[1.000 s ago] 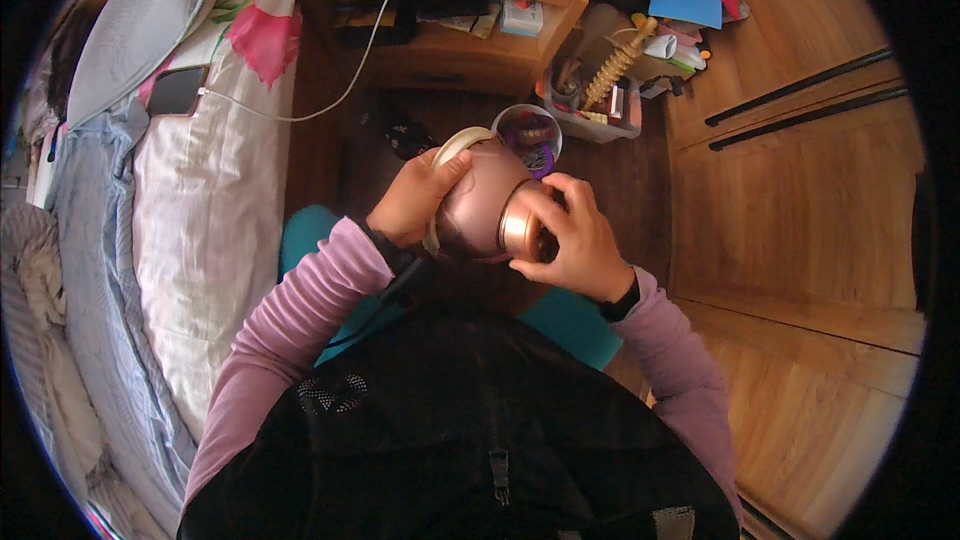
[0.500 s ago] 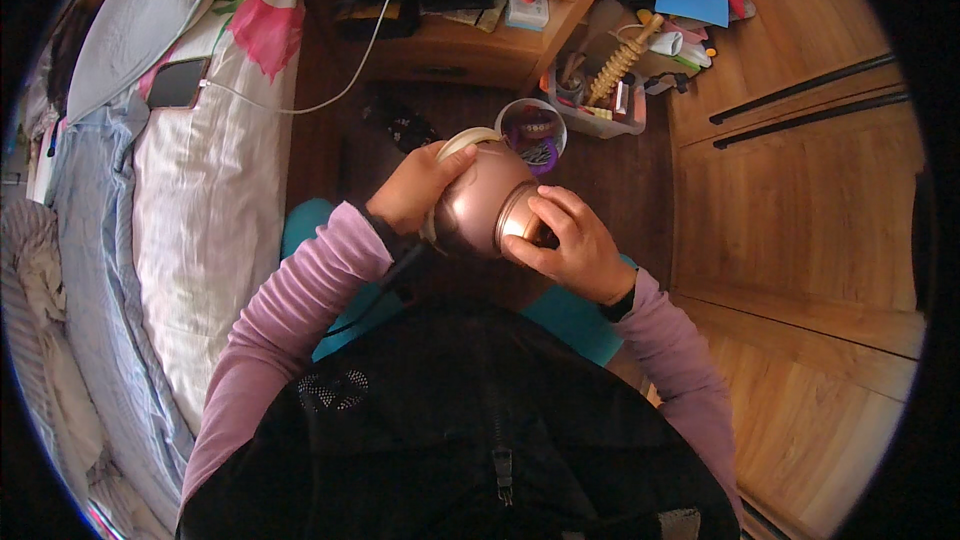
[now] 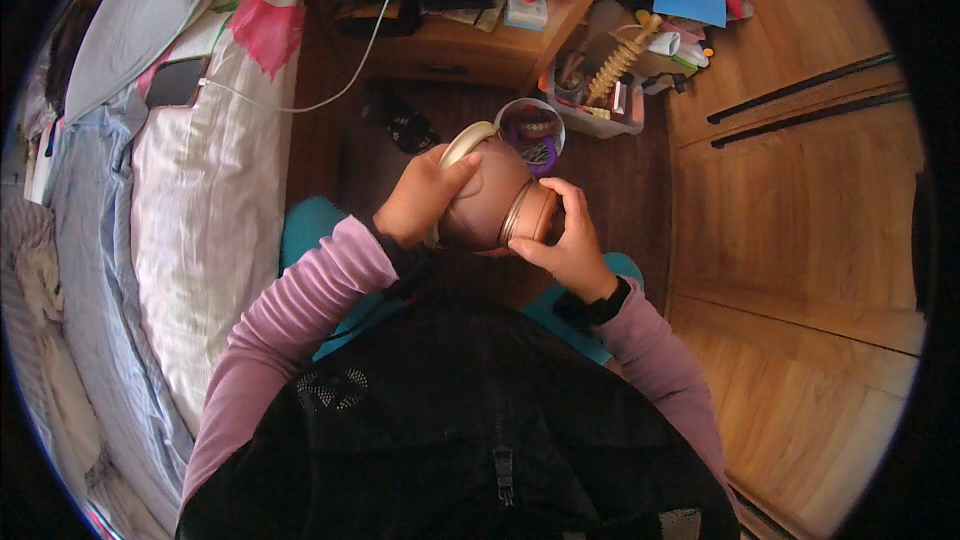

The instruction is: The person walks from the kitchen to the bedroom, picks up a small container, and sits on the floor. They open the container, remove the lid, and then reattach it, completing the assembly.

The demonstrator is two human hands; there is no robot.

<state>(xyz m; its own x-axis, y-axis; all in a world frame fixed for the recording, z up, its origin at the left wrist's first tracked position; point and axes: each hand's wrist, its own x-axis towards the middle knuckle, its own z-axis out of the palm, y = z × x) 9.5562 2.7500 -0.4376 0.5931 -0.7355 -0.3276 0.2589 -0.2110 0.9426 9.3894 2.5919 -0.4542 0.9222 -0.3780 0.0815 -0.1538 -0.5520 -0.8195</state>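
Note:
Over my lap I hold a rounded, rose-brown vessel (image 3: 492,195) with a smooth, slightly glossy body, tilted on its side. A cream curved band like a handle (image 3: 468,143) runs along its left side. My left hand (image 3: 420,196) is closed round that side, thumb on the body. At the opposite end, a ringed, short cylindrical part like a lid (image 3: 532,214) points right. My right hand (image 3: 575,250) grips this part between thumb and fingers. The vessel's underside and most of my left fingers are hidden, and its exact kind is not clear.
On the left, a bed (image 3: 200,210) bears a phone (image 3: 177,82) on a white cable. A wooden nightstand (image 3: 440,58) stands ahead. Beside it are a small bin (image 3: 558,140) and a plastic box (image 3: 608,120) of odds and ends. A wooden wardrobe (image 3: 790,200) lines the right.
The vessel has turned slightly between my hands. My right fingers have shifted round the ringed end, showing more of its side. My left hand keeps its hold.

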